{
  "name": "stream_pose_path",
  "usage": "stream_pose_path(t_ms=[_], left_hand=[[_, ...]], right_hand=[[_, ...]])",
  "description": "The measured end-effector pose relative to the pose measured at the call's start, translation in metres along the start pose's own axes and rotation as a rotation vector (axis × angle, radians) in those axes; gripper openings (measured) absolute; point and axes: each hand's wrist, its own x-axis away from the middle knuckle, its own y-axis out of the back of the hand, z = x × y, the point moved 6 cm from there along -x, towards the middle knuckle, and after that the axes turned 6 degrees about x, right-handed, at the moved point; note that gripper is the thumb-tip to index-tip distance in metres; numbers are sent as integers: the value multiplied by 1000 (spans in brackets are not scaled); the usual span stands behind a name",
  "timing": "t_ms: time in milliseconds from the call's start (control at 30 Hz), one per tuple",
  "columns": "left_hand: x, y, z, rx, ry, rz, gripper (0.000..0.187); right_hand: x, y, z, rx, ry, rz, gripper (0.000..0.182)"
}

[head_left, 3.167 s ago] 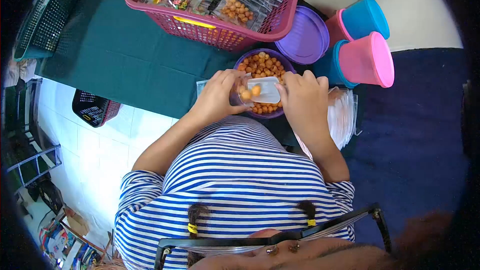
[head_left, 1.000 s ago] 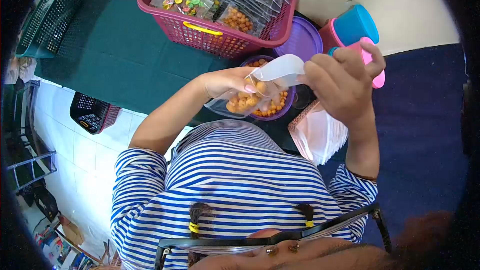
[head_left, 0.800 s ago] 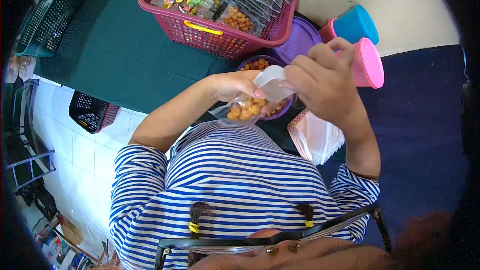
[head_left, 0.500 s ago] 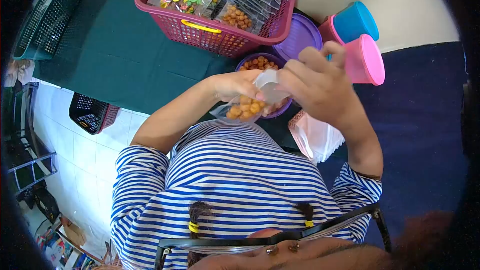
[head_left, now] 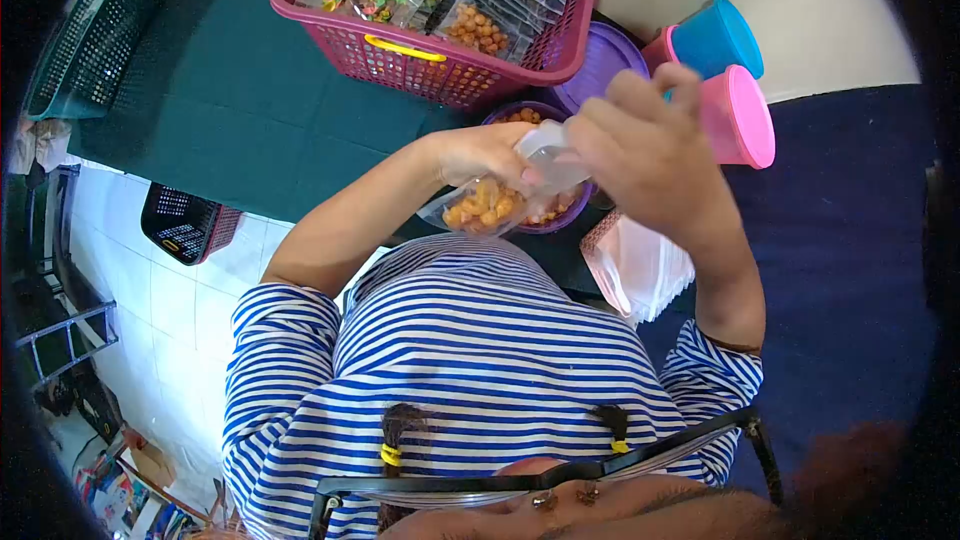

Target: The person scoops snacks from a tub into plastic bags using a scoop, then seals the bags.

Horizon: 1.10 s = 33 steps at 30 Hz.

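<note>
A clear plastic bag [head_left: 485,206] partly filled with round orange snack balls hangs in front of my striped shirt. My left hand [head_left: 478,154] is closed around its upper part, thumb on top. At the bag's mouth, the curled fingers of my right hand [head_left: 655,160] are closed on the plastic, somewhat blurred. Right under both hands stands a purple tub [head_left: 553,228] with more of the orange balls in it, partly hidden by the hands and bag. A stack of flat clear bags [head_left: 640,265] in a small basket sits just below my right wrist.
A maroon basket [head_left: 400,70] full of packed snack bags stands behind the tub. Beside it are a purple lid [head_left: 605,65], a blue container [head_left: 715,40] and a pink container [head_left: 738,118]. A green basket [head_left: 85,50] is at the far left; a dark basket [head_left: 185,225] is lower down.
Both hands and the bag have shifted slightly right in the view. My right hand has twisted a little at the bag's mouth, and the bag's filled end has tilted.
</note>
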Motion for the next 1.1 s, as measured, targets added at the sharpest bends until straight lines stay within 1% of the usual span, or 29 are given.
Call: stream_pose_path(t_ms=[33,67,100,167,200,233,267,300,333,400,433,500,533,600,667,700,733,767,833,867,933,1000,1067,1100], left_hand=[[0,-3,-3,15,-8,57,78],[1,0,-4,-35,-34,31,79],[1,3,-2,-37,-34,31,79],[4,12,1,-122,-41,15,78],[15,19,-4,-218,-25,-83,67],[23,26,1,-217,-25,-80,67],[32,42,4,-351,-112,-204,61],[41,53,3,-484,-198,-326,55],[48,53,3,-481,-196,-317,55],[72,66,0,-948,-37,-705,50],[77,69,6,-947,-35,-704,50],[88,83,19,-963,-18,-839,51],[89,82,23,-972,-3,-845,51],[87,77,26,-976,20,-839,51],[83,76,32,-971,68,-836,51],[81,77,36,-975,74,-831,51],[80,79,41,-965,70,-830,52],[78,80,44,-954,64,-830,53],[76,76,44,-954,54,-824,53],[75,75,43,-951,41,-822,53],[75,74,42,-1003,29,-823,55],[75,70,38,-1055,17,-826,56],[75,62,30,-1181,36,-855,59],[75,61,31,-1183,36,-857,59]], right_hand=[[-1,12,-7,77,-52,-25,15],[0,20,-14,156,-104,-52,14],[4,22,-17,158,-103,-54,14],[14,29,-32,333,-259,-71,14],[25,22,-40,361,-380,-3,16],[40,3,-47,342,-459,56,15],[57,-22,-52,322,-540,119,15],[74,-54,-51,296,-579,214,15],[92,-88,-49,269,-616,309,15],[121,-143,-40,241,-712,331,15],[130,-166,-33,239,-714,332,15],[147,-198,-22,189,-882,208,15],[150,-210,-15,187,-888,208,15],[152,-227,-2,56,-922,178,16],[143,-229,17,11,-918,138,16],[139,-229,24,-31,-906,99,16],[141,-234,28,-92,-929,98,16],[142,-232,28,-92,-934,96,16],[148,-235,24,-204,-1040,224,15],[149,-234,22,-203,-1043,223,15],[158,-241,16,-307,-1095,342,19],[161,-238,11,-348,-1116,330,20],[165,-237,7,-391,-1135,318,22],[168,-238,5,-424,-1151,292,22]])
